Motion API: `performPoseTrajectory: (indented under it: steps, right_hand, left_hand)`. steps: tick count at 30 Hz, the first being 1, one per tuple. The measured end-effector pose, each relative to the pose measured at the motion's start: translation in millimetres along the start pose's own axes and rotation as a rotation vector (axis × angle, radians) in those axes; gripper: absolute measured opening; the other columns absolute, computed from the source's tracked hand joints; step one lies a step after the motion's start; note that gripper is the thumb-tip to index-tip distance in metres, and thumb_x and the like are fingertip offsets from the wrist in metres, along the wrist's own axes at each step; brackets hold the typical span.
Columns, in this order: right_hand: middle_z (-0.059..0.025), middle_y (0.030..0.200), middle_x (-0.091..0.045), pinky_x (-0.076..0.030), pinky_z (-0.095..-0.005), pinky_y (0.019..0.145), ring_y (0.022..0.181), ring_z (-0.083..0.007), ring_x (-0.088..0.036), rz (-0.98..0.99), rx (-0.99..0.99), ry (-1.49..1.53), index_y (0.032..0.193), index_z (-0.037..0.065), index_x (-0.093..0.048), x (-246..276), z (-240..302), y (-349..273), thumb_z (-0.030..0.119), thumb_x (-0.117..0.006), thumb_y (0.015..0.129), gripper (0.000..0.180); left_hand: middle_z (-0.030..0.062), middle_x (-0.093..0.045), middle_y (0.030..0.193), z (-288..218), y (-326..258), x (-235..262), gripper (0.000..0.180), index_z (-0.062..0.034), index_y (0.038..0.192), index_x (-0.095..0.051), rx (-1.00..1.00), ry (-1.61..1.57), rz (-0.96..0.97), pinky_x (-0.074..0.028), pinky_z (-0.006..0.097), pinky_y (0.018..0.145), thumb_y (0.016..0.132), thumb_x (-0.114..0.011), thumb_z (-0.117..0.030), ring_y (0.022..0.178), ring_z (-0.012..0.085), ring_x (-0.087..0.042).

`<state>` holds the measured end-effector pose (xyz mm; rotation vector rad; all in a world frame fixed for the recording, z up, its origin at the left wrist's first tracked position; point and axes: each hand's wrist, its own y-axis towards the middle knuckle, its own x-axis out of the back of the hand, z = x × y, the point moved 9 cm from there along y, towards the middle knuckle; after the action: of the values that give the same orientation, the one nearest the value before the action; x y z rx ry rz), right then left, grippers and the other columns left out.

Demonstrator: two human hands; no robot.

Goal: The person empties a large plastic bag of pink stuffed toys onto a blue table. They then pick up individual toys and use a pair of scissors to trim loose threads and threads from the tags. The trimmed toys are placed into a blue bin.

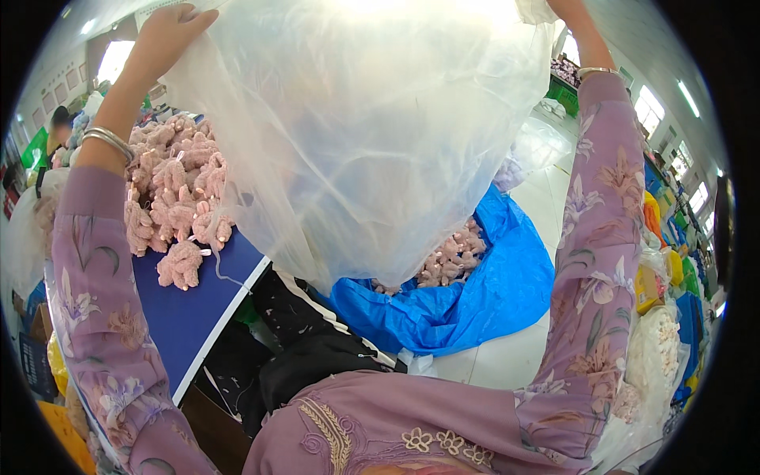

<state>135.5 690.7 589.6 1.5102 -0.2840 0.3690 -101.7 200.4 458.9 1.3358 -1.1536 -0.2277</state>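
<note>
Plastic bag point(372, 150), big, milky and translucent, spread wide between two raised hands! The left hand point(170, 39) has thumb and fingers pinched together on its upper corner; the right hand point(571, 11) is up at the opposite corner, cut off by the top edge, so how tightly its fingers close, I can't tell. Looks like early going: the bag's stretched out, nothing visibly inside it. Below the left grip, pink plush toys point(178, 178) lie heaped and loose on the blue tabletop point(186, 324), one set apart near the edge. Between and below both grips, past the bag's bottom, a blue tarpaulin sack point(507, 277) gapes, more pink plush pieces point(453, 257) inside. Farther off, beyond the right wrist, a green crate point(564, 96); way past the left, a co-worker point(58, 131).
</note>
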Motion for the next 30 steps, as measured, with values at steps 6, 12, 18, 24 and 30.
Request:
performPoseTrajectory:
  steps: [6,12,18,24,30]
  right_hand:
    - [-0.0125,0.081,-0.069,-0.047,-0.0363,0.069,0.077,-0.0218,-0.062,-0.017,0.121,-0.116,0.086,-0.003,-0.067,-15.0,13.3,4.1,0.027,-0.06,0.084,0.031]
    - [-0.0104,0.099,-0.069,-0.047,-0.0299,0.083,0.089,-0.0195,-0.063,0.056,-0.228,-0.108,0.109,0.004,-0.068,-14.7,11.5,-93.1,0.037,-0.059,0.089,0.039]
    - [-0.0036,0.089,-0.069,-0.045,-0.0254,0.079,0.082,-0.012,-0.06,0.184,-0.237,0.011,0.108,0.004,-0.068,-56.0,6.3,-132.0,0.036,-0.06,0.092,0.037]
    - [-0.0068,0.09,-0.069,-0.046,-0.0258,0.079,0.084,-0.0123,-0.06,0.251,-0.281,-0.106,0.111,0.004,-0.067,-44.3,-71.9,-128.4,0.027,-0.056,0.091,0.032]
    - [-0.0048,0.096,-0.065,-0.046,-0.0257,0.077,0.084,-0.0119,-0.059,0.18,-0.446,-0.021,0.108,0.008,-0.068,-32.6,-156.8,-170.8,0.019,-0.052,0.091,0.026]
  left_hand:
    - [0.006,-0.055,0.064,-6.0,-33.3,7.8,0.045,0.0014,0.079,-0.059,0.085,-0.101,0.147,-0.043,0.033,0.061,0.085,-0.061,-0.043,0.061,0.0153,-0.051]
    - [0.004,-0.06,0.068,-10.4,-156.7,-29.2,0.033,-0.002,0.084,-0.065,0.108,-0.137,0.302,-0.042,0.028,0.056,0.084,-0.067,-0.035,0.062,0.0085,-0.052]
    - [0.0129,-0.062,0.075,-69.9,-249.8,-51.2,0.026,0.0026,0.09,-0.065,0.215,-0.555,0.562,-0.047,0.035,0.064,0.082,-0.069,-0.022,0.066,0.0187,-0.058]
    - [0.0194,-0.061,0.096,-148.7,-272.1,-59.3,0.039,0.0001,0.108,-0.057,-0.235,-0.76,0.56,-0.049,0.043,0.075,0.08,-0.068,-0.025,0.087,0.0364,-0.062]
    - [0.0189,-0.057,0.104,-244.1,-325.6,-99.8,0.048,-0.0005,0.121,-0.049,-0.485,-0.904,0.795,-0.048,0.044,0.08,0.076,-0.063,-0.009,0.096,0.036,-0.058]
